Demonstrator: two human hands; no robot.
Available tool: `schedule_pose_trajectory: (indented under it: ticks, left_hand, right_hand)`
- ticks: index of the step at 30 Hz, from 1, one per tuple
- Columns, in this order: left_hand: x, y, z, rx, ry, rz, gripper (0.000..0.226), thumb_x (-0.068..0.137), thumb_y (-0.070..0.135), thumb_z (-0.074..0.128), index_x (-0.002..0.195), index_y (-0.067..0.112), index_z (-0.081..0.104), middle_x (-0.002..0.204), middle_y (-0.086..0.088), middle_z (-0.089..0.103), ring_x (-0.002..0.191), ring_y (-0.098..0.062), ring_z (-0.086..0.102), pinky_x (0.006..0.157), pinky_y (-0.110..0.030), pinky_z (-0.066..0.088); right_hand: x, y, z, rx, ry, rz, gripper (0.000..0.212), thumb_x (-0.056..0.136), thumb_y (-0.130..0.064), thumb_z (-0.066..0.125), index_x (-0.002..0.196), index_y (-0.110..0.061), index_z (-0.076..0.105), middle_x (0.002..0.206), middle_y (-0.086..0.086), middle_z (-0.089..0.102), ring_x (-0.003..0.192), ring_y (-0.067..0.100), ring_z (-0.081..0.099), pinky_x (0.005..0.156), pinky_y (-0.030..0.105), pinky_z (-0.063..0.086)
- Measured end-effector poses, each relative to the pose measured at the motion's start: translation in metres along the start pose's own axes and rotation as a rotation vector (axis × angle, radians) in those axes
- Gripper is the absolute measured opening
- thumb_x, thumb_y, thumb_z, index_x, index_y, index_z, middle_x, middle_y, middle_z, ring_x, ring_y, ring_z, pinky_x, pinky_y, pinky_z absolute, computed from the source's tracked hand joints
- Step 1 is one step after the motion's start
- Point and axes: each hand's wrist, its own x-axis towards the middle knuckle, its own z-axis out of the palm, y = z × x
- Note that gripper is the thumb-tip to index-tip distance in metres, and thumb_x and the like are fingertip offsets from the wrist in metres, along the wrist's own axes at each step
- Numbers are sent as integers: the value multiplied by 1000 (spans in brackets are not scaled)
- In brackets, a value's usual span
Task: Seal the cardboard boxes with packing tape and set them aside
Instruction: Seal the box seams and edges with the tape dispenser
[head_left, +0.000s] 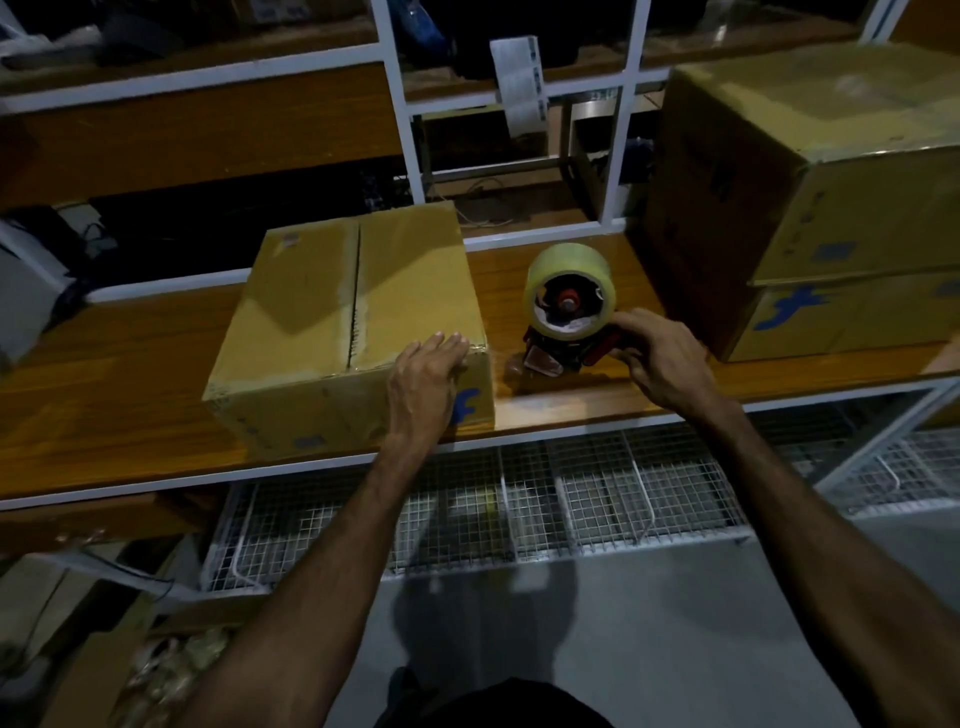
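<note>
On the wooden bench (130, 395) sits a closed cardboard box (343, 332). The left hand (423, 374) lies flat on its near right corner, fingers straight. Just beside it, the right hand (660, 358) grips the tape dispenser (566, 306). 2 stacked boxes (831, 208) stand at the right.

Both forearms bare, no sleeves, watch or rings seen; dark garment (519, 706) below, nearest the camera.

Wire mesh basket (519, 512) under wooden bench (104, 415); label strip (518, 85) behind.
</note>
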Motion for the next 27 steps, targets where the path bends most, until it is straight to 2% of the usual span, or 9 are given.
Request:
schedule_pose_trajectory:
  ticks: [3,5,10,13,16,21,27]
  left_hand:
    - [1,0,-2,4,8,24,37,95,2,64,130,13,71,133,-9,70,127,-30,65,111,-51,45]
    - [1,-1,-1,6,-4,16,37,96,4,62,130,13,71,134,-9,70,128,-30,65,112,-51,45]
    - [2,-8,0,-27,0,-11,39,93,-1,67,131,11,70,133,-10,70,128,-31,65,114,-54,45]
    - [1,-6,0,-53,16,-7,39,93,-1,66,131,11,70,134,-10,70,129,-31,64,115,-55,44]
    - [0,-4,-1,-77,35,-15,38,94,0,65,130,10,71,133,-11,70,129,-31,64,115,-54,44]
    - [0,-2,1,-93,42,-41,36,96,4,66,132,9,70,133,-10,70,130,-30,63,115,-54,43]
    - [0,-1,4,-132,24,-81,39,96,2,66,134,11,69,136,-8,69,134,-28,60,119,-54,39]
  right_hand:
    - [2,2,-5,-50,-34,-54,44,100,-17,70,143,-26,63,111,-1,65,95,23,66,77,48,54]
    - [4,6,-8,-93,-64,-69,47,100,-14,70,145,-26,61,110,-1,64,93,21,63,77,49,52]
    - [-3,16,-18,-264,-99,-52,59,96,-8,68,149,-30,56,111,3,62,99,29,62,78,40,36]
    - [-4,-2,-9,-401,-140,-17,66,97,-13,69,156,-33,48,129,8,61,118,30,60,94,50,43]
    - [-11,-28,19,-444,-173,27,64,102,-15,62,159,-36,41,137,7,59,126,28,57,107,57,41]
    - [-17,-54,67,-483,-136,137,65,97,-13,65,155,-34,42,136,9,58,126,30,56,104,55,40]
    - [-9,-49,86,-458,-77,211,61,95,-13,69,150,-31,48,129,10,61,118,31,59,97,55,44]
